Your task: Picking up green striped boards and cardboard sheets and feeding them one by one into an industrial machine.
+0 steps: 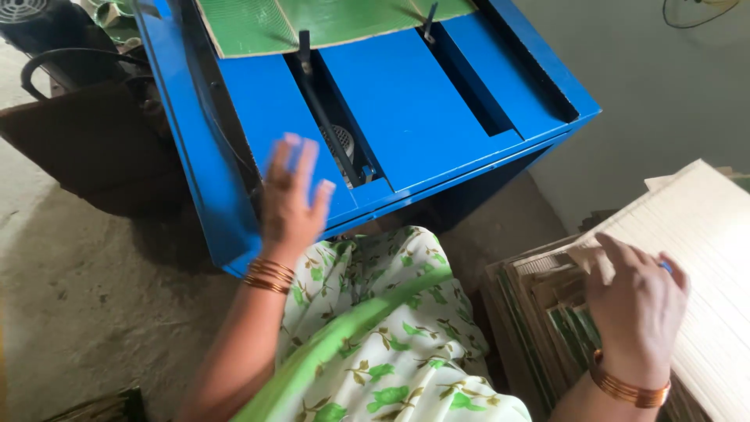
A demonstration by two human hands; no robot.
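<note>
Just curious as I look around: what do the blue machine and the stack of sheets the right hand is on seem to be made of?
The blue machine looks like painted sheet metal: flat, smooth panels with crisp folded edges. The stack of sheets under the right hand looks like paperboard, pale and matte with fine ribbing; some edges show green, perhaps a coating.

Left hand (291, 195) motion-blurred, fingers smeared. Green sheet (328, 23) cut off by top edge. Cardboard stack (703, 258) runs off right & bottom edges; lower sheets hidden under top ones.
</note>
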